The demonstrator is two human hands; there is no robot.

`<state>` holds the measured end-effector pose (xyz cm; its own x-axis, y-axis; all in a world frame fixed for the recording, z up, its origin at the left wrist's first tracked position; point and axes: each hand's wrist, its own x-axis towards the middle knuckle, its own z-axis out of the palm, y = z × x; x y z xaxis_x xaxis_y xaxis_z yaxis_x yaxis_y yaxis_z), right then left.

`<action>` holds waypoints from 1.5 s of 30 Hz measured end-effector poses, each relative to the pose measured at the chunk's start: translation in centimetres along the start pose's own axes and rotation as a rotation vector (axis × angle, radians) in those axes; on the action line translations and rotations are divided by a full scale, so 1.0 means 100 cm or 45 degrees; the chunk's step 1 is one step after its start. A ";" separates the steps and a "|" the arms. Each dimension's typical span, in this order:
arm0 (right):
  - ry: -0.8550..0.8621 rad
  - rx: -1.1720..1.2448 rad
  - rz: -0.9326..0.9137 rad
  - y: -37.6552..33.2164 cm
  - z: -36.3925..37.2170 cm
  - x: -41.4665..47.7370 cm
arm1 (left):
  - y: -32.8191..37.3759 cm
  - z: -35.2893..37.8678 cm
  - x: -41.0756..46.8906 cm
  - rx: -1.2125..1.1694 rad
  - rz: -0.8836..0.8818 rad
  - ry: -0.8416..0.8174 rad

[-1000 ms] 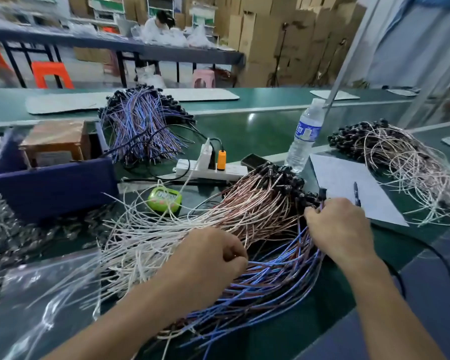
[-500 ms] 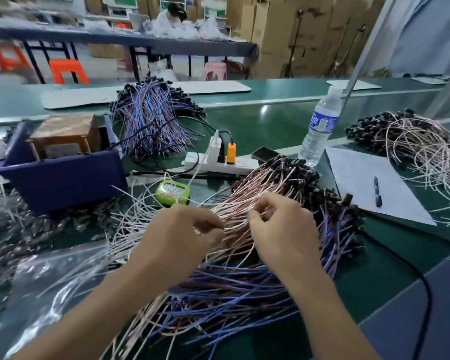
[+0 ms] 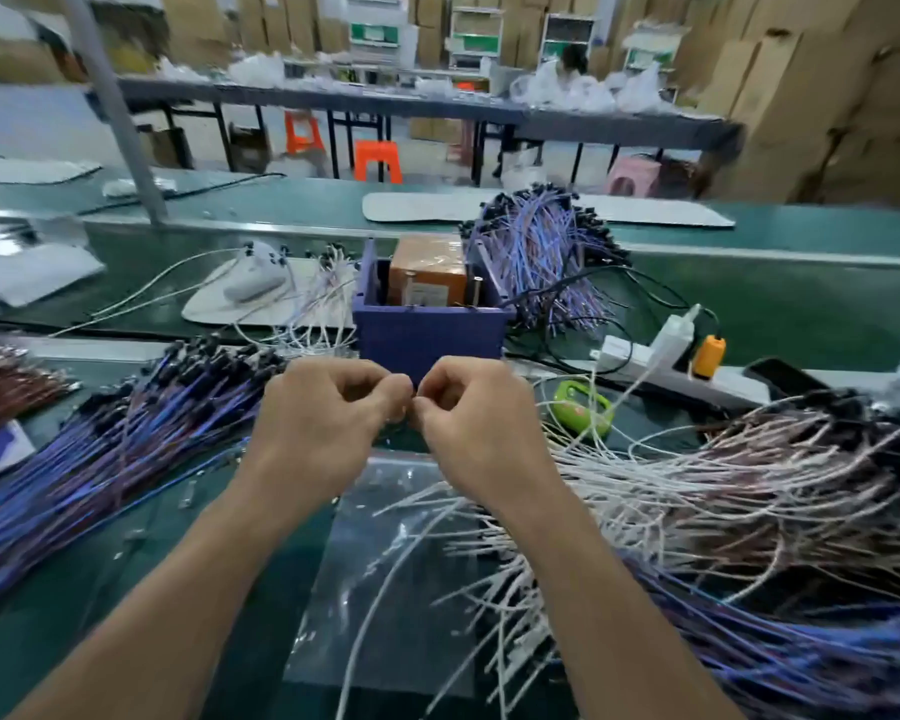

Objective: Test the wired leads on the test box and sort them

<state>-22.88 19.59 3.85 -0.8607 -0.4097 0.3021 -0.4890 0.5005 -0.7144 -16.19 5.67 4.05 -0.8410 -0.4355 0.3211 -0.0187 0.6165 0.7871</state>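
Observation:
My left hand (image 3: 323, 433) and my right hand (image 3: 476, 423) meet fingertip to fingertip just in front of the blue test box (image 3: 430, 335). Both have curled fingers and pinch something small between them; the thing itself is hidden by the fingers. The box holds an orange block (image 3: 427, 275) with two metal posts. A big heap of white, pink and blue wired leads (image 3: 723, 511) lies at my right. A bundle of blue and purple leads (image 3: 100, 459) with black ends lies at my left.
Behind the box lies another purple lead bundle (image 3: 541, 262). A white power strip (image 3: 661, 356) with an orange plug and a green timer (image 3: 580, 407) sit to the right. A clear plastic bag (image 3: 401, 589) lies under my wrists. White leads (image 3: 302, 298) lie back left.
My view has swung left, so the test box now sits straight ahead. Both hands have left the lead heap and come together in front of the box.

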 end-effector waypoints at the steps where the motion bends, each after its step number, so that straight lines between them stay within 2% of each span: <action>1: -0.078 0.043 -0.020 -0.011 0.013 0.005 | -0.011 -0.014 0.001 0.036 -0.044 0.058; 4: -0.298 0.063 -0.072 -0.038 0.050 0.019 | -0.046 -0.053 0.003 0.203 -0.217 0.186; 8: -0.614 -0.093 -0.127 -0.065 0.091 0.041 | -0.082 -0.091 0.007 0.409 -0.392 0.416; 12: -0.768 -0.295 -0.183 -0.080 0.121 0.064 | -0.108 -0.100 0.007 0.501 -0.322 0.476; 15: -0.805 -0.414 -0.216 -0.080 0.135 0.070 | -0.125 -0.091 0.001 0.583 -0.264 0.485; 22: -0.746 -0.665 -0.337 -0.078 0.141 0.068 | -0.139 -0.082 0.000 0.677 -0.138 0.451; 26: -0.734 -0.594 -0.282 -0.078 0.133 0.069 | -0.137 -0.082 -0.002 0.715 -0.136 0.380; 28: -0.613 -0.510 -0.270 -0.079 0.123 0.069 | -0.136 -0.083 -0.002 0.702 -0.164 0.329; 31: -0.394 -0.344 -0.257 -0.076 0.106 0.067 | -0.132 -0.086 -0.004 0.519 -0.195 0.334; 35: -0.128 0.011 -0.136 -0.060 0.074 0.062 | -0.127 -0.092 -0.004 0.055 -0.315 0.257; 36: -0.083 0.277 -0.037 -0.057 0.065 0.060 | -0.125 -0.093 -0.003 -0.021 -0.314 0.253; 37: -0.088 0.683 0.104 -0.055 0.057 0.056 | -0.124 -0.092 -0.003 -0.059 -0.291 0.257; 39: -0.219 1.453 0.404 -0.053 0.055 0.049 | -0.118 -0.088 -0.004 -0.086 -0.222 0.235; 40: -0.254 1.607 0.489 -0.052 0.058 0.045 | -0.114 -0.084 -0.005 -0.108 -0.191 0.197; 42: -0.273 1.602 0.568 -0.054 0.068 0.039 | -0.109 -0.075 -0.008 -0.163 -0.136 0.112; 45: -0.111 1.565 0.581 -0.060 0.074 0.035 | -0.107 -0.066 -0.010 -0.125 -0.082 0.064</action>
<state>-21.92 9.55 4.53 -0.8786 -0.4606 -0.1264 0.3289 -0.3916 -0.8594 -11.57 -4.83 -1.20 -0.8116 -0.5060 0.2919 -0.0168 0.5198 0.8541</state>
